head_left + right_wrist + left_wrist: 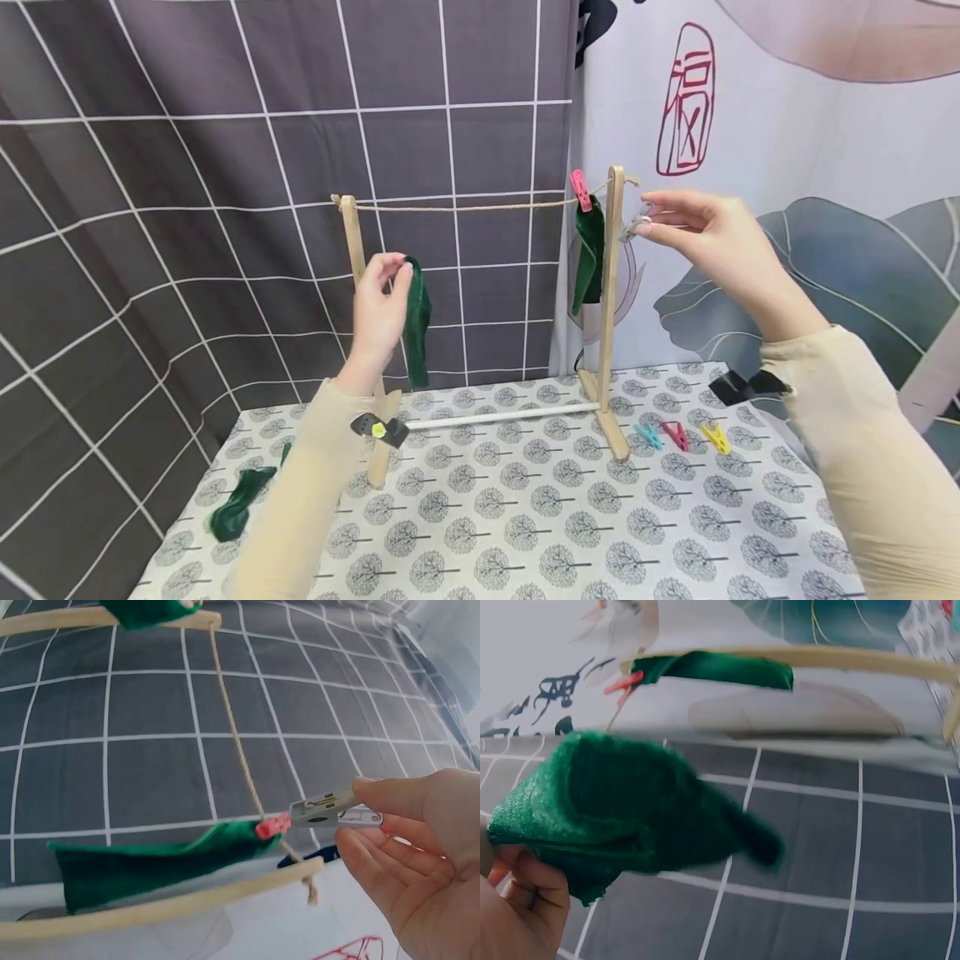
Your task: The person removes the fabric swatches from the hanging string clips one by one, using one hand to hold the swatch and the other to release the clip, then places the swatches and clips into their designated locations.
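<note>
My left hand point(381, 312) pinches the top of a dark green velvety cloth point(417, 329), which hangs down in front of the rack's left post. Seen from the left wrist, that cloth point(630, 802) fans out beyond the fingertips. Beside the right post, my right hand point(705, 229) pinches a grey-white clothespin point(334, 810) between thumb and fingers. A pink clothespin point(581, 190) fastens another green cloth point(589, 254) to the rope point(465, 208) near its right end. In the right wrist view the grey-white clothespin overlaps the pink one; whether they touch I cannot tell.
The wooden rack has a left post point(351, 237), a right post point(611, 292) and a white lower bar point(502, 416). Blue point(648, 436), red point(677, 436) and yellow point(716, 438) clothespins lie to its right. More green cloth point(238, 506) lies on the left of the tree-patterned tablecloth point(525, 533).
</note>
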Available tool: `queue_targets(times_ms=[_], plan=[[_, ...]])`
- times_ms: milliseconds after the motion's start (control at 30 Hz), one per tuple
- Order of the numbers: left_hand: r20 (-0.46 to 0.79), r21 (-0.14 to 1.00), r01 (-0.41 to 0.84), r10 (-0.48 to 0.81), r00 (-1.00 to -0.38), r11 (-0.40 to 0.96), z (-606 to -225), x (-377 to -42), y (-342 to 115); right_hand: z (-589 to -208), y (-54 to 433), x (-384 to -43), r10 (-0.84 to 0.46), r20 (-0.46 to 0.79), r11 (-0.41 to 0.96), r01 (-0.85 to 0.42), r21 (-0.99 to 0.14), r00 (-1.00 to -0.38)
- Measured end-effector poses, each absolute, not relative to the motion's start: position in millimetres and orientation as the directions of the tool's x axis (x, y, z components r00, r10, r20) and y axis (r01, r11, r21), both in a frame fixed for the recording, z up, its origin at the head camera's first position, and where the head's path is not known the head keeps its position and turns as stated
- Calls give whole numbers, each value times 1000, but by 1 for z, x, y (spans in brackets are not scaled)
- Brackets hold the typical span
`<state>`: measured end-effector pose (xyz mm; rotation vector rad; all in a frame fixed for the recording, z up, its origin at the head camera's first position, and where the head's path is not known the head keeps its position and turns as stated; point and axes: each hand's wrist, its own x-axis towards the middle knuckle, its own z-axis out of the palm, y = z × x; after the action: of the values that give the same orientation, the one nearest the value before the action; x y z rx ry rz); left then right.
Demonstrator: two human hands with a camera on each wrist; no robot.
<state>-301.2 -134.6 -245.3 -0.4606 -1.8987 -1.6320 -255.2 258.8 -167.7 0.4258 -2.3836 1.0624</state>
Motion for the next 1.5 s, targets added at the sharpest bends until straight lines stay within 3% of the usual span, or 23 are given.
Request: queue_targets(times_ms=[233, 400, 800, 1033, 1300, 1500], plan=[[626, 750, 545, -135, -768, 375, -262, -288, -177, -190, 282, -250, -31, 485, 669, -378, -639, -874], [620, 729, 496, -147, -771, 472, -282, -273, -206, -215, 301, -247, 48, 482, 602, -360, -713, -875], [537, 681, 278, -204, -818, 678, -329, -227, -264, -274, 343, -233, 107, 394, 563, -271, -781, -913], [464, 699, 264, -142, -874, 664, -363, -198, -284, -311, 364, -221, 102, 329, 623, -198, -756, -939], [259, 714, 67, -174, -950, 697, -405, -181, -296, -354, 384, -211, 78, 257, 670, -140, -729, -963], [152, 718, -43, -217, -964, 695, -434, -177, -296, -389, 392, -202, 103, 175, 661, -64, -748, -979]])
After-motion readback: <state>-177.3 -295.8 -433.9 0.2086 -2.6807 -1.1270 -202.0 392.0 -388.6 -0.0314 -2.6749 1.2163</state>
